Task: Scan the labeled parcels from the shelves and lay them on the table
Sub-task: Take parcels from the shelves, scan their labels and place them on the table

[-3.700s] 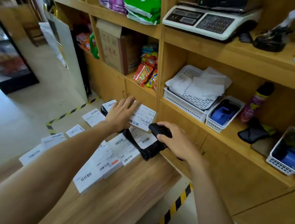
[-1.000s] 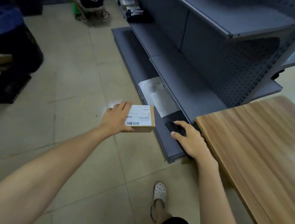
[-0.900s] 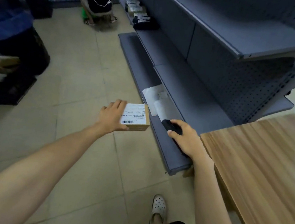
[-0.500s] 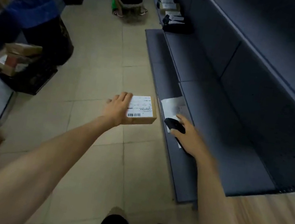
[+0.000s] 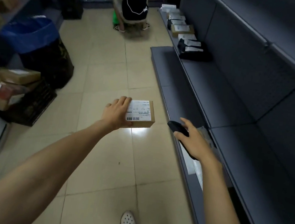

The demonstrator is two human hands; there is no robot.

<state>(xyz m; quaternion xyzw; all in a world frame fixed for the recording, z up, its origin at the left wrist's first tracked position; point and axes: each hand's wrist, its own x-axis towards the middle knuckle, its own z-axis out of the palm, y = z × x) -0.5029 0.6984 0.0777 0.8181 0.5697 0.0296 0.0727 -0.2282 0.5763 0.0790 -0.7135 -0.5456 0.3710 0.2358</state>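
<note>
My left hand (image 5: 117,113) holds a small brown cardboard parcel (image 5: 146,120) flat over the tiled floor, its white barcode label facing up. My right hand (image 5: 194,140) grips a black handheld scanner (image 5: 176,128), held just right of the parcel above the front edge of the grey bottom shelf (image 5: 228,111). A white parcel (image 5: 195,166) lies on that shelf beneath my right wrist, partly hidden. Several more labeled parcels (image 5: 184,32) sit in a row at the shelf's far end.
A person (image 5: 132,1) squats at the far end of the aisle. On the left stand a blue-lined bin (image 5: 32,38), a black crate (image 5: 30,106) and stacked cardboard boxes (image 5: 12,81). Grey shelving runs along the right side. My shoe (image 5: 128,222) is on the floor below.
The view has swung left from the wooden table to the aisle and shelves. My left hand keeps the brown parcel and my right hand the scanner, both in about the same pose.
</note>
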